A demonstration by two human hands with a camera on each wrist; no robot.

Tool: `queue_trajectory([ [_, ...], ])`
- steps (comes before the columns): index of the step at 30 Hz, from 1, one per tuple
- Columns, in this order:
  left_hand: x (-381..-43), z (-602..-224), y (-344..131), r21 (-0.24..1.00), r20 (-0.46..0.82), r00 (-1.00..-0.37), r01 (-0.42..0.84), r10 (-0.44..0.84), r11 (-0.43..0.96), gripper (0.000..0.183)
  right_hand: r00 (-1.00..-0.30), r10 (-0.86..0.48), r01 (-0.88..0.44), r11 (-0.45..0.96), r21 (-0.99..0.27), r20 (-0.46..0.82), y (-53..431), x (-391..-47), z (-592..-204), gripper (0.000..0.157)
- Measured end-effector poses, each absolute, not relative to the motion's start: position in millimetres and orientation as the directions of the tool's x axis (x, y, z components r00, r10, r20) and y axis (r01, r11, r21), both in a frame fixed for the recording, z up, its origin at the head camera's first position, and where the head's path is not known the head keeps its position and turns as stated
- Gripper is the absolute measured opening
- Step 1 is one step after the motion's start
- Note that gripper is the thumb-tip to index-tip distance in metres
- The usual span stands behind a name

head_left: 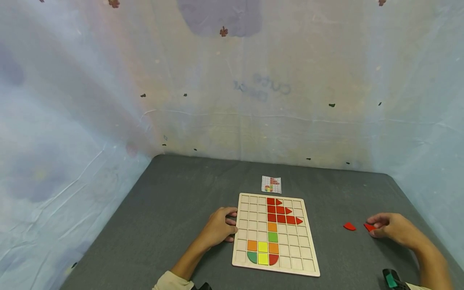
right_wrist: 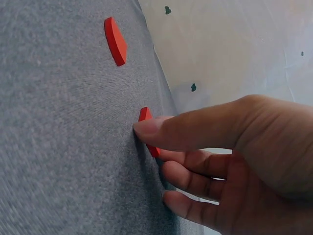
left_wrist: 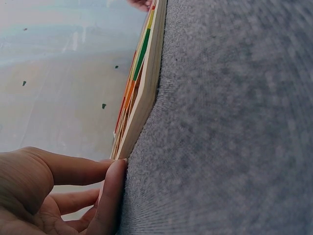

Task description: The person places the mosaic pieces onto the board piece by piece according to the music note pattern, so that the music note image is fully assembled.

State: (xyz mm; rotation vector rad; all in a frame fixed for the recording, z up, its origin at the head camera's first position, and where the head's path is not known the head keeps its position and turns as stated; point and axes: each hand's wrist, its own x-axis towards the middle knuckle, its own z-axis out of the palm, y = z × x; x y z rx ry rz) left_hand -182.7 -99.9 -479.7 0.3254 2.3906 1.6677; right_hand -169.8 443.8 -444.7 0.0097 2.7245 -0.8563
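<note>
A wooden grid board (head_left: 250,225) lies on the dark table. Red squares with red triangles (head_left: 299,220) at their right ends fill part of its upper rows; orange, green and yellow squares (head_left: 262,247) sit lower down, with a green quarter circle (head_left: 252,256) and a red one (head_left: 273,259) at the bottom. My left hand (head_left: 219,226) rests against the board's left edge, fingertips touching its side (left_wrist: 134,129). Off to the right, my right hand (head_left: 395,229) pinches a red curved-edge piece (right_wrist: 148,132) between thumb and fingers, close over the table.
Another red curved-edge piece (head_left: 349,226) lies on the table just left of my right hand. A small pattern card (head_left: 271,184) is behind the board. Patterned cloth walls (head_left: 282,133) rise along the table's back and sides.
</note>
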Motion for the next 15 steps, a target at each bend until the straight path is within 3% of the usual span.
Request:
queue_trajectory([
  [15, -181.8, -477.2, -100.2, 0.937, -0.038, -0.953, 0.070, 0.301, 0.342, 0.061, -0.974, -0.046, 0.082, 0.839, -0.538, -0.220, 430.0, -173.3, -443.2, 0.041],
])
